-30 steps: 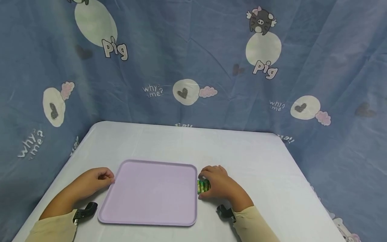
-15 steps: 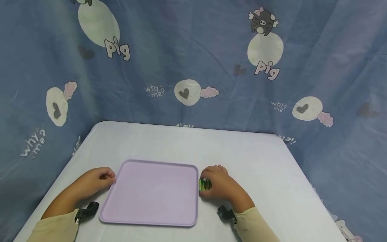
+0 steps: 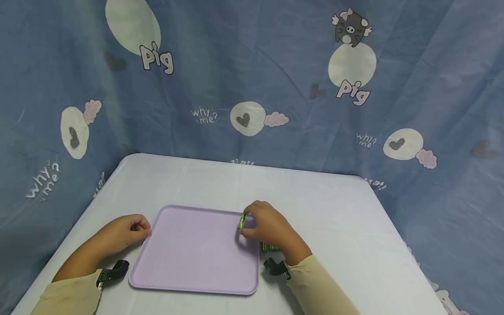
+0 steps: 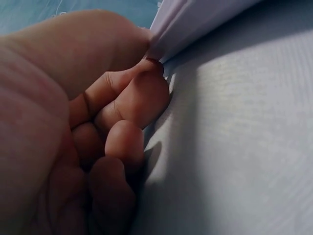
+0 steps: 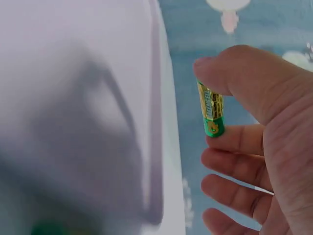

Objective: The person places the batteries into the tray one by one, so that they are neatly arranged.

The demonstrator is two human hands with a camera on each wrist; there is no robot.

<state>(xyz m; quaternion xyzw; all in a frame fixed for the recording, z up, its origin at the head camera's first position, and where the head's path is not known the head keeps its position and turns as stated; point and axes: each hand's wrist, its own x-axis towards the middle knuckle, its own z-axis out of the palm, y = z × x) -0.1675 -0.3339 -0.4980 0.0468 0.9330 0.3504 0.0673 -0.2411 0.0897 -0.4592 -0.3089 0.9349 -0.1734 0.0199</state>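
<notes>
A green and gold battery [image 3: 242, 221] is pinched by my right hand [image 3: 269, 225] over the right end of a lilac tray [image 3: 197, 249]. In the right wrist view, thumb and index finger hold that battery [image 5: 212, 108] by its two ends, while the other fingers stay spread. My left hand [image 3: 122, 234] grips the tray's left rim. The left wrist view has thumb and index finger meeting at the tray's edge [image 4: 190, 19], the remaining fingers curled below. More green batteries [image 3: 270, 247] lie against the tray's right side, partly hidden by my right wrist.
The tray lies on a white-covered table [image 3: 315, 201]. Behind and around the table hangs a blue curtain [image 3: 252, 65] with pig prints. A black wrist camera [image 3: 114, 273] is strapped to the left sleeve, another camera [image 3: 275, 267] to the right.
My right hand has lifted one battery from the row beside the tray and carried it left and away from me, over the tray. The left hand keeps its place on the rim.
</notes>
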